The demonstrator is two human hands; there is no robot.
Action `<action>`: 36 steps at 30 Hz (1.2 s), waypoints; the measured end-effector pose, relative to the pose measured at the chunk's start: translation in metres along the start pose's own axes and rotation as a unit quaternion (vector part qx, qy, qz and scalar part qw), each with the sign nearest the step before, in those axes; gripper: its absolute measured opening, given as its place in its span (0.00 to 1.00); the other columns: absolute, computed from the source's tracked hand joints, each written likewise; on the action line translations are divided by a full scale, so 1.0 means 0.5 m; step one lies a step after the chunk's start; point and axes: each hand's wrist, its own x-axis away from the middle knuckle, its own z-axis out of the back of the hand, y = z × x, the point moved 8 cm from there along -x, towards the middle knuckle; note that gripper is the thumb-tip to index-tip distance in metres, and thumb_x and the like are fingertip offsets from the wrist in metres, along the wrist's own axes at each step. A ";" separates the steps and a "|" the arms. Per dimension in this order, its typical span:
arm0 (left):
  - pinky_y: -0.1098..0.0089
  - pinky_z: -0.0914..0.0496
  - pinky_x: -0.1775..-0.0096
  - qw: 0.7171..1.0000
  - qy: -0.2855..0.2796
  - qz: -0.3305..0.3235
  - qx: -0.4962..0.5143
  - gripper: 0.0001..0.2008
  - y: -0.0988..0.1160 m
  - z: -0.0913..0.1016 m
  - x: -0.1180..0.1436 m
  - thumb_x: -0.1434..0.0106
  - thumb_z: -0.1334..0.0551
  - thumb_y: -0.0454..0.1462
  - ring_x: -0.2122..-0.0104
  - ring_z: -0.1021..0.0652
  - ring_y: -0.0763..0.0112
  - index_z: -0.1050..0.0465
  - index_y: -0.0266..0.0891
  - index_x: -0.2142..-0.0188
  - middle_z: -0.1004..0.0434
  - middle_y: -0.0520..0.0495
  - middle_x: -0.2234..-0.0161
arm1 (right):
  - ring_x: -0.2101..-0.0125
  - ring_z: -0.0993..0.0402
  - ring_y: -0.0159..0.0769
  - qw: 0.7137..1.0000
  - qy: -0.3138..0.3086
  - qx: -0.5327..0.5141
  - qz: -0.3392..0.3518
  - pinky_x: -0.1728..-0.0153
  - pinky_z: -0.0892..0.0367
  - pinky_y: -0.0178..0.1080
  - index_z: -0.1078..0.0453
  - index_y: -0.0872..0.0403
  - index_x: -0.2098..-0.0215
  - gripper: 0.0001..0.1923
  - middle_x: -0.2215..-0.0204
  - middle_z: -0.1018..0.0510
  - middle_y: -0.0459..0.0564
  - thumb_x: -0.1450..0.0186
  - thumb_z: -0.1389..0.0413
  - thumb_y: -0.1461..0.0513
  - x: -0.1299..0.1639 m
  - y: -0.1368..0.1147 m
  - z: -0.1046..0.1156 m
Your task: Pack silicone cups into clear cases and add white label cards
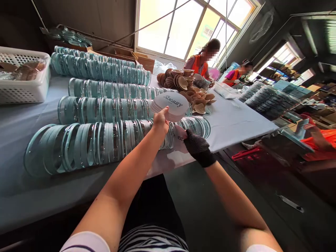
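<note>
The left hand (161,122) is closing firmly around a stack (170,107) of oval cards, thumb pressing on top, and is holding it over the glass rows (105,109). The gloved right hand (196,145) is pinching one card (180,133) by its edge, fingers nearly together, in front of the nearest row.

Single head cam, worn by the person, facing forward and down. Left fingers (165,111) and right fingers (189,136) near mid-frame, close in; striped shirt (154,240) at bottom edge. Tabletop (231,122) recedes from near left, window (181,28) well back. View wide, tilted.
</note>
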 end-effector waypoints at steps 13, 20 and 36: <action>0.68 0.27 0.50 1.000 -0.007 -0.017 0.017 0.10 0.003 -0.002 0.010 0.42 0.36 0.24 0.57 0.19 0.68 0.25 0.36 0.63 0.18 0.48 0.66 | 0.68 0.23 0.39 0.995 0.062 -0.079 0.014 0.70 0.41 0.35 0.27 0.58 0.57 0.17 0.67 0.19 0.56 0.29 0.56 0.60 -0.042 -0.016 -0.076; 0.68 0.27 0.51 1.000 -0.015 -0.010 0.008 0.08 -0.002 0.001 0.010 0.42 0.36 0.26 0.56 0.20 0.67 0.25 0.36 0.63 0.18 0.48 0.64 | 0.77 0.30 0.32 0.939 -0.100 -0.326 0.037 0.75 0.42 0.33 0.28 0.55 0.54 0.16 0.75 0.23 0.49 0.33 0.53 0.58 -0.021 -0.020 -0.129; 0.59 0.28 0.52 0.981 -0.072 -0.136 -0.119 0.14 0.027 0.006 0.073 0.53 0.28 0.35 0.57 0.20 0.58 0.21 0.38 0.64 0.17 0.45 0.63 | 0.43 0.32 0.45 0.882 0.268 -0.371 0.116 0.42 0.37 0.51 0.35 0.54 0.40 0.28 0.43 0.28 0.60 0.32 0.53 0.49 -0.138 0.020 0.116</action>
